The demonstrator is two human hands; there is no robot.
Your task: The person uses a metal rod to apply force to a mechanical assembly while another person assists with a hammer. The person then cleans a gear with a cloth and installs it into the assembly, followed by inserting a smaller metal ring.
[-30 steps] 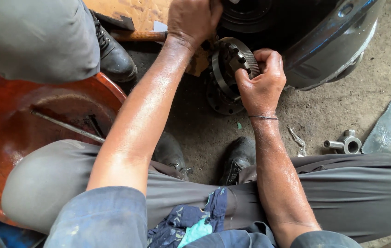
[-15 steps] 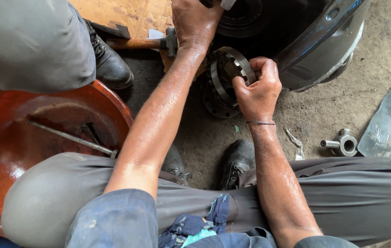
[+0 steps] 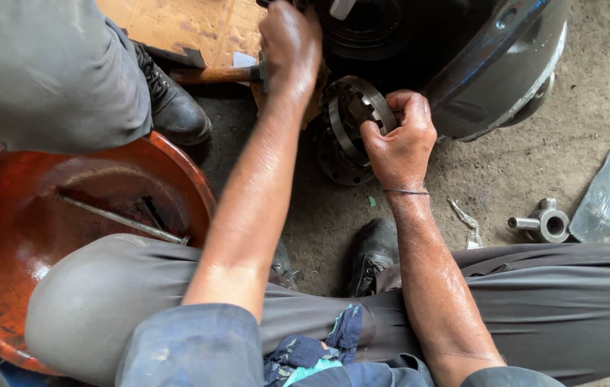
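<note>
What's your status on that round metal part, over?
Right hand gripping round metal part. Left hand on wooden-handled tool. Nothing blocking.

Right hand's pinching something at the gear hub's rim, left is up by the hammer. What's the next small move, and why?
Probably steady the hub before anything else. It stands tilted on edge on the dirt floor, and only the right hand grips its rim. The left hand is shut up by the wooden-handled hammer, though whether it grips the hammer is hidden, so bracing first seems wise.
</note>
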